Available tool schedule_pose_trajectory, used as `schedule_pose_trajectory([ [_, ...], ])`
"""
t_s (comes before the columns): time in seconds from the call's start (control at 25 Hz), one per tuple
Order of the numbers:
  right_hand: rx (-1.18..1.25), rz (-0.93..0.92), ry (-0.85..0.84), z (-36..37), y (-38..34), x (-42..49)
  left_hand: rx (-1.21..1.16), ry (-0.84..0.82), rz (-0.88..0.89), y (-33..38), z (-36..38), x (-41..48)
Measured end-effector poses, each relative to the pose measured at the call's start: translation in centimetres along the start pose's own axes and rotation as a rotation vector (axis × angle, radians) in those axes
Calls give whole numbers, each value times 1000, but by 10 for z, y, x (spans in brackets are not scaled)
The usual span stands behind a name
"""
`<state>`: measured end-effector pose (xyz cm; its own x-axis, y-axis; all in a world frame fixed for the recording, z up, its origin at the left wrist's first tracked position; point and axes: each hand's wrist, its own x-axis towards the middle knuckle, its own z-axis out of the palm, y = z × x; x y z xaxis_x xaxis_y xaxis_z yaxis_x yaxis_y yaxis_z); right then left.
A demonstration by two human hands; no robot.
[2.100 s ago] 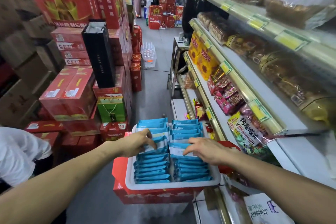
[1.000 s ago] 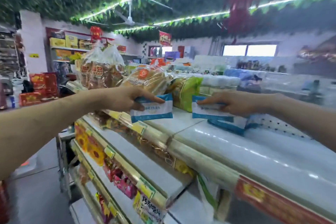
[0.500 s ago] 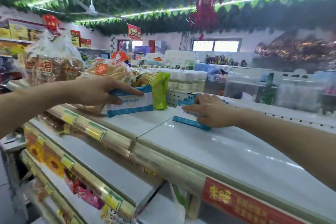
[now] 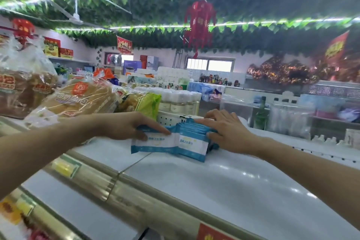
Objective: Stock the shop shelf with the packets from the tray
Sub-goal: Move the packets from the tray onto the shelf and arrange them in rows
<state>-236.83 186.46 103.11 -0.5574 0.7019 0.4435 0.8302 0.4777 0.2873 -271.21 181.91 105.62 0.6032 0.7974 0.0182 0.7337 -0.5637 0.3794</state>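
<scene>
On the white top shelf (image 4: 224, 181) stands a row of several blue-and-white packets (image 4: 191, 142), upright and leaning back. My right hand (image 4: 226, 132) rests on the row's top and right side, fingers curled around it. My left hand (image 4: 128, 126) grips a small stack of the same packets (image 4: 153, 143) and holds it against the left end of the row, low over the shelf. The tray is out of view.
Bagged bread loaves (image 4: 78, 101) and a green packet (image 4: 148, 103) crowd the shelf's left part. A perforated white back rail (image 4: 171, 118) runs behind the packets, with bottles (image 4: 179, 101) beyond it. The shelf's gold front edge (image 4: 136, 200) carries price tags.
The packets came up from the tray to the top shelf. My right hand set its stack upright, and my left hand has brought its stack rightward against that row.
</scene>
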Motion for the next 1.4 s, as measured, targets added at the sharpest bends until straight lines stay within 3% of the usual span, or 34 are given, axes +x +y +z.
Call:
schedule_pose_trajectory([
  [0.24, -60, 109, 90, -19, 44, -39, 126, -57, 132, 22, 26, 64],
  [0.48, -77, 147, 173, -30, 62, -73, 349, 92, 288, 10, 41, 99],
  [0.8, -62, 63, 143, -37, 38, -61, 435, 152, 255, 11, 51, 87],
  [1.12, 83, -178, 106, -31, -76, 25, 400, 187, 17, -20, 15, -51],
  [1.4, 252, -561, 72, -27, -264, 90, 383, 240, -587, -53, 19, -288],
])
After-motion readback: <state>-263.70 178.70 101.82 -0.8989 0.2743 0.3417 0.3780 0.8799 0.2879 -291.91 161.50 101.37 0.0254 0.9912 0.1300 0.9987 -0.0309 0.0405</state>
